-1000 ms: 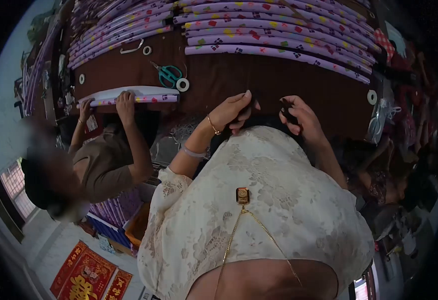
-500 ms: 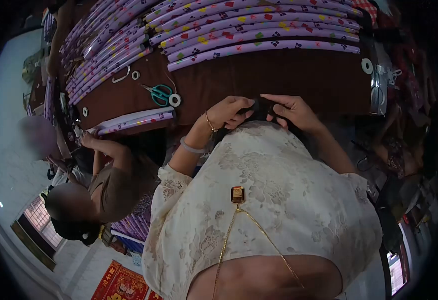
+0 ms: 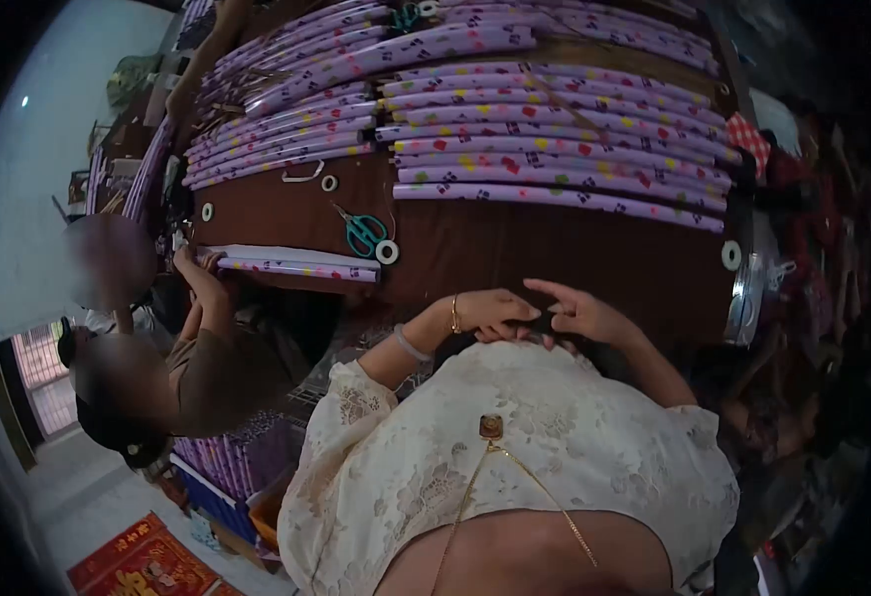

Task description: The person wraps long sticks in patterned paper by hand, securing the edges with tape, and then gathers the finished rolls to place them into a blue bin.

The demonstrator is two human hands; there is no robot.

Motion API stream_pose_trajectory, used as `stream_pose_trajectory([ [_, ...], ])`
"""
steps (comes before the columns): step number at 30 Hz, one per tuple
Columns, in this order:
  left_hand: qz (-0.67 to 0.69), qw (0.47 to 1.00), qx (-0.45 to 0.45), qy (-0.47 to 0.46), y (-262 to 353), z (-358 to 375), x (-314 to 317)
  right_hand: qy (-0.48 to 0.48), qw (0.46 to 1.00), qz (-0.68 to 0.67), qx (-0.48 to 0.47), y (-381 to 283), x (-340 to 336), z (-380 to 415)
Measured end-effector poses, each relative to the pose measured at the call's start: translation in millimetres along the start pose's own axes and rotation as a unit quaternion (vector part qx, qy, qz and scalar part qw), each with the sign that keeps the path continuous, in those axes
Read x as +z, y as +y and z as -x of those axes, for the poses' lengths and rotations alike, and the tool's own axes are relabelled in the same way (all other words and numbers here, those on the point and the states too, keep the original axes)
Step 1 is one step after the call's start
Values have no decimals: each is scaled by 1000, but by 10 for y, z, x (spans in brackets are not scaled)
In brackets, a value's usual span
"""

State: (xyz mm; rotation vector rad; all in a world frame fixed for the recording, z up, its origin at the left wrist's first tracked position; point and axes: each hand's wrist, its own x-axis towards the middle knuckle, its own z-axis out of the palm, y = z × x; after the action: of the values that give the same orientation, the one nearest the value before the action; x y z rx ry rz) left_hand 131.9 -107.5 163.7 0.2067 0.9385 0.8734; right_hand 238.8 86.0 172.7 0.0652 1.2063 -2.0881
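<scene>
My left hand point(image 3: 495, 312), with a gold bracelet and a pale bangle at the wrist, is in front of my waist with its fingers curled inward. Whatever lies in its fingers is too dark and small to make out. Close on its right is my right hand point(image 3: 586, 316), index finger stretched out and thumb apart from it, the lower fingers bent and partly hidden. Dark material shows between the hands. Both are at the near edge of a brown-covered table point(image 3: 455, 243).
Purple patterned rolls point(image 3: 555, 197) lie in rows across the table. Teal scissors point(image 3: 364, 234) and a white tape roll point(image 3: 387, 251) are left of centre. At the left, a co-worker's hands point(image 3: 195, 262) touch another roll point(image 3: 301, 266). A blue crate point(image 3: 219, 497) stands below.
The view has tilted up, so the table and rolls sit lower in it. My hands have come nearer each other, and my left fingers have curled further. The co-worker has leaned left.
</scene>
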Motion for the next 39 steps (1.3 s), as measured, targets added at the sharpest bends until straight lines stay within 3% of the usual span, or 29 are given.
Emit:
stream_pose_trajectory([
  [3,-5,1000,-9,-1,-51,-5,21,-57,997,-29,39,161,-146,-106],
  [4,-8,999,15,38,-63,14,64,-42,999,-14,28,240,-143,-171],
  [8,-52,988,68,125,-403,-66,-51,-79,984,63,147,12,-211,-418],
  [9,-115,974,77,180,-430,-5,3,-95,957,243,124,16,-279,-500],
  [10,-183,950,90,235,-516,94,57,-105,897,420,89,24,-265,-574],
  [11,-173,951,91,241,-576,121,58,-71,883,463,24,7,-306,-641],
  [13,-316,849,264,331,-661,136,34,-46,896,441,10,-178,-277,-859],
  [17,-403,821,195,355,-440,580,-164,39,873,479,-82,-384,-85,-1553],
  [19,-424,774,311,354,-549,650,-547,89,864,483,-110,-372,-66,-2004],
  [20,-396,756,384,353,-516,754,-714,109,845,497,-163,-379,-70,-2222],
  [21,-370,752,403,368,-492,907,-868,140,852,484,-139,-434,-21,-2399],
  [23,-359,766,323,425,-511,1250,-1178,183,854,473,-113,-487,18,-2645],
  [25,-286,763,336,472,-618,1507,-1584,235,830,490,-127,-380,-24,-2926],
  [29,-180,628,300,695,-845,1820,-2625,318,818,458,-143,-415,-137,-3483],
  [31,-96,591,290,747,-956,1902,-3278,364,804,439,-168,-546,-168,-3812],
  [33,1,547,335,768,-919,2010,-3832,401,793,417,-191,-624,-165,-4082],
  [34,5,548,329,769,-808,2083,-3971,412,753,475,-192,-688,-147,-4222],
  [36,266,480,435,714,-610,2218,-4237,418,658,597,-187,-781,-19,-4444],
  [37,266,476,431,719,-584,2253,-4420,413,663,596,-187,-770,24,-4522],
  [39,315,475,398,719,-568,2300,-4691,390,541,724,-175,-744,64,-4611],
])
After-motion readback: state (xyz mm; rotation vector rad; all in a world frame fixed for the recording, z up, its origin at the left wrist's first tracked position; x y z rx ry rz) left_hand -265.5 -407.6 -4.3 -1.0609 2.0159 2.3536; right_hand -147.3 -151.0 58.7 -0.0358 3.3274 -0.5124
